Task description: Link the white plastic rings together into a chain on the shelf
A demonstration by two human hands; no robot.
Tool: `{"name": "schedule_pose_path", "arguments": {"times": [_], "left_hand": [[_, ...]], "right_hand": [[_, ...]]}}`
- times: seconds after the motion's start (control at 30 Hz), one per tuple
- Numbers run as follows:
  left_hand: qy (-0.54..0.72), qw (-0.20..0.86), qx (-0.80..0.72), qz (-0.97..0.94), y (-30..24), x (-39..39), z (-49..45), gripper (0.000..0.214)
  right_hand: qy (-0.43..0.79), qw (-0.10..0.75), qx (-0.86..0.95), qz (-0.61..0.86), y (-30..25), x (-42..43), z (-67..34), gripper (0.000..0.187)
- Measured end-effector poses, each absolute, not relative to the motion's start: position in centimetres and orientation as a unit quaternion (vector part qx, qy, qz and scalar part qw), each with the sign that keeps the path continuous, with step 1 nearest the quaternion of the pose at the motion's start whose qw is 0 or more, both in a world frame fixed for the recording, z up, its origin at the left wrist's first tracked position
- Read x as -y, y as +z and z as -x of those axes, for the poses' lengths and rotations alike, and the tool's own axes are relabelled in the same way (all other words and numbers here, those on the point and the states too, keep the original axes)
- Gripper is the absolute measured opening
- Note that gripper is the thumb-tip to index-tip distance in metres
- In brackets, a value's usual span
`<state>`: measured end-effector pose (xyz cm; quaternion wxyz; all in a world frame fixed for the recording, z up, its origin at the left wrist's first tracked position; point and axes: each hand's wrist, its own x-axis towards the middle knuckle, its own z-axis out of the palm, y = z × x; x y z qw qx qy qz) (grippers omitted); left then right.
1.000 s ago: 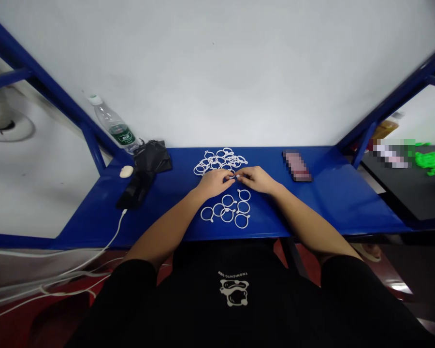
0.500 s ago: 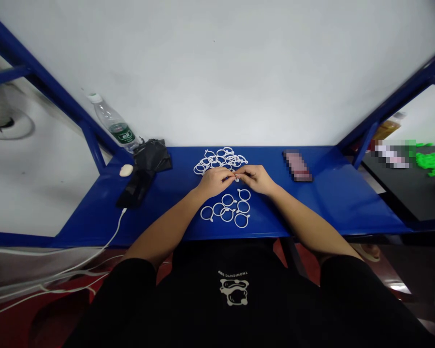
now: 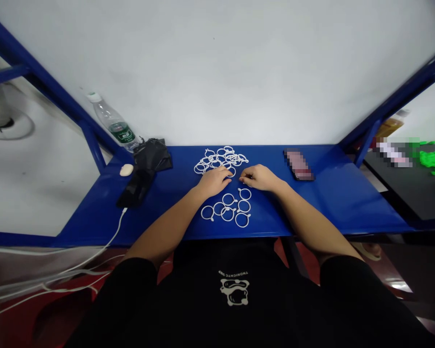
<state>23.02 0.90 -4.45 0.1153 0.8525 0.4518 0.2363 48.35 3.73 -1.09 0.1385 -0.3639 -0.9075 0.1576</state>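
A heap of white plastic rings lies at the back middle of the blue table. Several separate white rings lie in a group nearer me. My left hand rests between the two groups, fingers curled, its fingertips at a ring on the heap's near edge. My right hand lies just to its right, fingers curled and pinched toward the left hand; what they hold is too small to make out. The two hands are a little apart.
A black pouch and a dark phone on a white cable lie at the left, with a small cream object and a water bottle behind. A blurred flat object lies at the right. Green items sit on the neighbouring black table.
My hands were pinched together on a ring in front of the heap; they have now drawn slightly apart, the left hand reaching toward the heap's edge.
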Motion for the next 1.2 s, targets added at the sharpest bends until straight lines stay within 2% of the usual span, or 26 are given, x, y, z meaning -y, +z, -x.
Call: {"name": "schedule_pose_path", "arguments": {"times": [0.27, 0.5, 0.87, 1.0, 1.2], "left_hand": [[0.241, 0.121, -0.410, -0.871, -4.4, -1.1, -23.1, 0.006], [0.246, 0.154, -0.421, -0.859, -4.1, -0.7, -23.3, 0.012], [0.240, 0.139, -0.423, -0.863, -4.4, -0.8, -23.3, 0.020], [0.263, 0.142, -0.414, -0.860, -4.3, -0.9, -23.3, 0.023], [0.356, 0.169, -0.388, -0.833, -4.0, -0.7, -23.6, 0.013]], "right_hand": [[0.164, 0.187, 0.881, 0.403, -1.5, -4.0, -48.0, 0.025], [0.160, 0.181, 0.901, 0.359, -2.4, -4.2, -47.9, 0.034], [0.162, 0.168, 0.909, 0.344, -2.6, -4.4, -47.9, 0.008], [0.155, 0.189, 0.908, 0.339, -2.4, -4.3, -47.7, 0.008], [0.163, 0.258, 0.895, 0.326, -1.9, -3.9, -47.5, 0.010]]}}
